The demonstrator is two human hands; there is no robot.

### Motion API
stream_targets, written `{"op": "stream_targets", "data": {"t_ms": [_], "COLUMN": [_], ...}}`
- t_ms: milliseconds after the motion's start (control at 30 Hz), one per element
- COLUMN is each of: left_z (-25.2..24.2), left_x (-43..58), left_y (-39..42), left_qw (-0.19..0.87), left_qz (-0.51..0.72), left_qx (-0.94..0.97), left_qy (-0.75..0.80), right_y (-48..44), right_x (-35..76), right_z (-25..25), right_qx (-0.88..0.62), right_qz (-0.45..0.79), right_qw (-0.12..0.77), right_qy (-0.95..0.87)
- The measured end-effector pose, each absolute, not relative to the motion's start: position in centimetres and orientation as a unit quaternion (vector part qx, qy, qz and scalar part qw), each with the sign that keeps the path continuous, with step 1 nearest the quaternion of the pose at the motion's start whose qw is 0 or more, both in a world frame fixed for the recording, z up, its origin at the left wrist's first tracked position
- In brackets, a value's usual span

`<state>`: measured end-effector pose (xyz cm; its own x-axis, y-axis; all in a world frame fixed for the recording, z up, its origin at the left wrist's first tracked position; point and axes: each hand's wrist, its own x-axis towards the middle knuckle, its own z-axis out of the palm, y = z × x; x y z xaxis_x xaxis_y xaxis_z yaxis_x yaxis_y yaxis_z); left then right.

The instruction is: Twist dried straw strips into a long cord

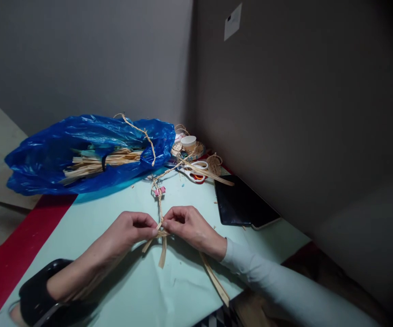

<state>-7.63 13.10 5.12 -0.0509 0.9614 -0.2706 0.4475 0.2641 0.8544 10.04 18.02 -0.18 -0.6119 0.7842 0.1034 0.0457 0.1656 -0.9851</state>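
Note:
A braid of dried plant strips (160, 206) runs toward me over the pale green sheet, a pink clip (160, 190) at its far end. Both hands meet at its near end. My left hand (131, 229) pinches a strip between thumb and forefinger. Close beside it, my right hand (186, 225) is also closed in a pinch on the strips. Loose strip ends (163, 254) hang out below the fingers. Another long strip (215, 279) comes out from under my right wrist and reaches the table's near edge. Fingertips partly hide the crossing of the strips.
A blue plastic bag (90, 127) at the back left holds a tied bundle of strips (115, 161). Scissors with white handles (196, 170), a paper cup (189, 141) and a twine ball (214, 163) lie at the back. A black tablet (242, 202) rests by the right wall.

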Motion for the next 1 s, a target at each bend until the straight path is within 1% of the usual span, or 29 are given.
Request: {"op": "stream_targets", "data": {"t_ms": [100,233,300,367,500,567,633,667,733,767,833,933,1000], "left_z": [5.2,5.9,6.5,7.1,8.1,8.3,8.2,8.1,7.7,7.5,6.9,5.9,5.3], "left_x": [-8.0,-8.1,-7.9,-7.3,-5.5,-4.7,-4.3,-4.4,-4.8,-5.1,-5.7,-6.1,-6.1], "left_y": [13.7,14.6,14.8,14.6,13.4,12.6,11.9,11.6,11.2,11.1,11.1,11.3,11.2], "left_qw": [0.367,0.344,0.299,0.211,-0.019,-0.084,-0.097,-0.081,-0.013,0.038,0.175,0.381,0.471], "left_qz": [0.230,0.144,0.095,0.034,-0.058,-0.084,-0.087,-0.076,-0.025,0.018,0.132,0.300,0.367], "left_qx": [0.603,0.653,0.683,0.720,0.775,0.783,0.779,0.772,0.743,0.722,0.661,0.518,0.416], "left_qy": [0.670,0.659,0.660,0.660,0.629,0.610,0.613,0.626,0.668,0.691,0.717,0.704,0.686], "right_y": [18.1,18.0,17.9,17.7,17.5,17.6,17.6,17.6,17.6,17.6,17.5,17.2,17.0], "right_x": [10.0,10.0,10.0,9.9,9.7,9.6,9.7,9.7,9.8,9.8,9.9,9.9,9.9], "right_z": [-0.3,-0.1,0.2,0.5,0.7,0.5,0.4,0.4,0.5,0.6,0.8,1.1,1.2], "right_qx": [-0.291,-0.304,-0.321,-0.333,-0.342,-0.342,-0.340,-0.339,-0.339,-0.339,-0.339,-0.347,-0.357], "right_qz": [0.575,0.567,0.545,0.516,0.490,0.491,0.492,0.492,0.491,0.490,0.483,0.460,0.431], "right_qw": [0.324,0.320,0.314,0.310,0.312,0.313,0.316,0.318,0.322,0.323,0.323,0.324,0.323], "right_qy": [-0.692,-0.696,-0.708,-0.726,-0.738,-0.737,-0.736,-0.736,-0.735,-0.736,-0.740,-0.750,-0.763]}}
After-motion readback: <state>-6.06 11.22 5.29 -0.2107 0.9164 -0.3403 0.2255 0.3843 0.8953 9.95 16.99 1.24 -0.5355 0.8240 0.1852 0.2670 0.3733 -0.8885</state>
